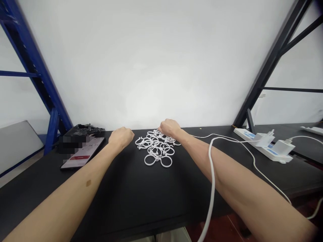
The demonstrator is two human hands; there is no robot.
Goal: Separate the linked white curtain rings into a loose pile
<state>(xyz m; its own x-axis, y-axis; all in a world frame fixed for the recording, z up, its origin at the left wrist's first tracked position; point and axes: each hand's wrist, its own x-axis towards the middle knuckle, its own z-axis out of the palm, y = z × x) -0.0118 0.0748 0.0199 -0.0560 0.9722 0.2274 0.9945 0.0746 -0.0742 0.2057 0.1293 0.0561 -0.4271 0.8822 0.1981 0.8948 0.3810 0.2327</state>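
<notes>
A pile of knotted white cord loops (157, 144) lies on the black table (151, 195). At its near edge, two round loops joined by a knot (157, 158) spread out flat. My left hand (121, 138) is closed in a fist just left of the pile, apart from it. Over the far right part of the pile is my right hand (170, 127), also closed, covering some loops behind it. The fingers of both hands curl away from view, so whatever they may hold is hidden.
A phone (84, 153) lies at the left near a crumpled black plastic bag (87, 129). On the right, a white power strip (272, 154) holds chargers. A white cable (212, 178) crosses in front of my right forearm. Blue (40, 64) and dark (270, 60) frame posts flank the white wall.
</notes>
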